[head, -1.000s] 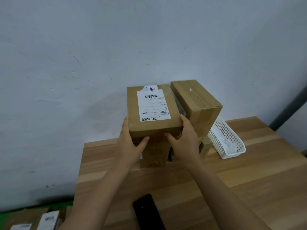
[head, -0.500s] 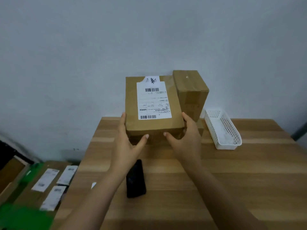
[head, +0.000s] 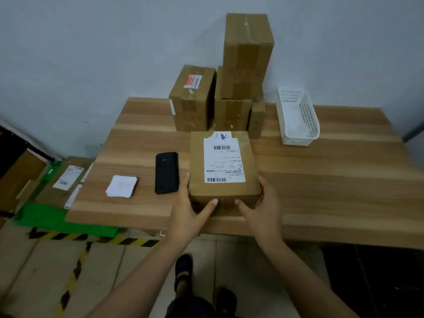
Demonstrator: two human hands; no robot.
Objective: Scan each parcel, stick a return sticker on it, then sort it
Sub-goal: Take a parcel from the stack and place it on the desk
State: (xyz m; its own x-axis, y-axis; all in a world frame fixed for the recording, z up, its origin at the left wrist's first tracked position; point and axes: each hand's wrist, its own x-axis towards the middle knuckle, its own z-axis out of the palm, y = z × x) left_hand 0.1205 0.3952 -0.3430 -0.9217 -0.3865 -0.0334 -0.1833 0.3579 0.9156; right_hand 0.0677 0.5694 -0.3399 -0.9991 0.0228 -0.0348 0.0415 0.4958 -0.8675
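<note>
I am holding the parcel (head: 223, 191) between left hand (head: 185, 210) and right hand (head: 266, 210), fingers (head: 210, 204) spread wide round its near corners; a basket (head: 298, 141) is sitting far right.

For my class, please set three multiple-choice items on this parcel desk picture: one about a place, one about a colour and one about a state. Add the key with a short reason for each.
1. Where is the black handheld device?
A. On the table, left of the parcel
B. On the floor
C. On top of the parcel

2. What colour is the perforated basket?
A. Green
B. White
C. Black

3. How is the parcel held?
A. No hand touches it
B. Only one hand touches it
C. The left hand and the right hand grip its two sides

Key:
1 A, the device lies on the wood beside the parcel's left edge.
2 B, the basket's plastic walls are white.
3 C, each hand has fingers along one side and a thumb on the near face.
</note>
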